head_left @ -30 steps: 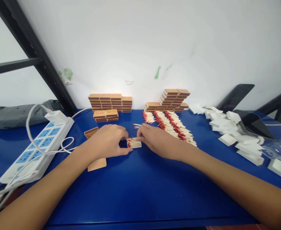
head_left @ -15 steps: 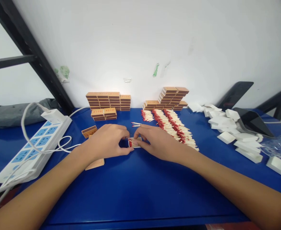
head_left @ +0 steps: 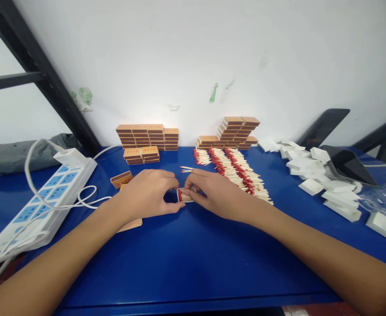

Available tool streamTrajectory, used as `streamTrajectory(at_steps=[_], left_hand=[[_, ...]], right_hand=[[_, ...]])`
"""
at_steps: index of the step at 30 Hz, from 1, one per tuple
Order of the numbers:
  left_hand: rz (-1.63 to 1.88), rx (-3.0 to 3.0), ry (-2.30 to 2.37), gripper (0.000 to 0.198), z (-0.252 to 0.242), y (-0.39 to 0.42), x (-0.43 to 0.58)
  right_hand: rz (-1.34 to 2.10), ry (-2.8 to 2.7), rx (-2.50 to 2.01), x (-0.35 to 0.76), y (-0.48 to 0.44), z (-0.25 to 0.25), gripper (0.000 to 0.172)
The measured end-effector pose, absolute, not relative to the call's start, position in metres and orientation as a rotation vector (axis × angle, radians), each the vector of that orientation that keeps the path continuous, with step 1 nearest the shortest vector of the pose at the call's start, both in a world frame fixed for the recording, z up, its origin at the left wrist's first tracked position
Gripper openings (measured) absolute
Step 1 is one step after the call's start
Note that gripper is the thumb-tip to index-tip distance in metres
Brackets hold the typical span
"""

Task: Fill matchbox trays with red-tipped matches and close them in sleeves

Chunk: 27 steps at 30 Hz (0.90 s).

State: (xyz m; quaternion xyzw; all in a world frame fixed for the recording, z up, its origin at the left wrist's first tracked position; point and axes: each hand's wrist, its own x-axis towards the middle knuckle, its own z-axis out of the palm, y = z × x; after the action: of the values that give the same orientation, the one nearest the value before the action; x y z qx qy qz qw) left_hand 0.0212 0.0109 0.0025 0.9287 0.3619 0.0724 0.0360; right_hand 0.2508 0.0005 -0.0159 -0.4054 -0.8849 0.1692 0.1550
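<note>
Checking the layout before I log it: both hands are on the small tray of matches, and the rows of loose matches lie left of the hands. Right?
One slip. The head view shows the left hand and right hand on the tray of matches, but the rows of loose matches lie right of the hands, not left.

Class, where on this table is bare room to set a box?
Free: near strip of table between the forearms. Crowded: left hand and right hand on the filled tray, matches and white trays right, power strip left, matchbox stacks behind.
</note>
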Motion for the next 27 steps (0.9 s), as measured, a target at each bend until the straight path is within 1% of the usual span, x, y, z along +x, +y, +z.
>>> streamTrajectory(at_steps=[6,10,12,15,21,27], left_hand=[[0.211,2.855,1.114,0.027,0.002,0.011,0.019],[0.183,2.822,1.119,0.029,0.002,0.012,0.019],[0.169,2.809,1.117,0.029,0.002,0.012,0.020],[0.159,2.805,1.114,0.029,0.003,0.012,0.020],[0.153,2.812,1.109,0.031,0.003,0.012,0.020],[0.164,2.806,1.119,0.029,0.003,0.012,0.019]], right_hand=[[0.458,-2.559,-1.170,0.255,0.004,-0.014,0.015],[0.273,-2.379,-1.231,0.261,0.022,-0.019,0.007],[0.220,-2.379,-1.267,0.266,0.033,-0.023,0.006],[0.249,-2.454,-1.300,0.269,0.043,-0.027,0.005],[0.260,-2.475,-1.311,0.262,0.045,-0.033,0.011],[0.160,-2.432,-1.312,0.256,0.052,-0.037,0.006]])
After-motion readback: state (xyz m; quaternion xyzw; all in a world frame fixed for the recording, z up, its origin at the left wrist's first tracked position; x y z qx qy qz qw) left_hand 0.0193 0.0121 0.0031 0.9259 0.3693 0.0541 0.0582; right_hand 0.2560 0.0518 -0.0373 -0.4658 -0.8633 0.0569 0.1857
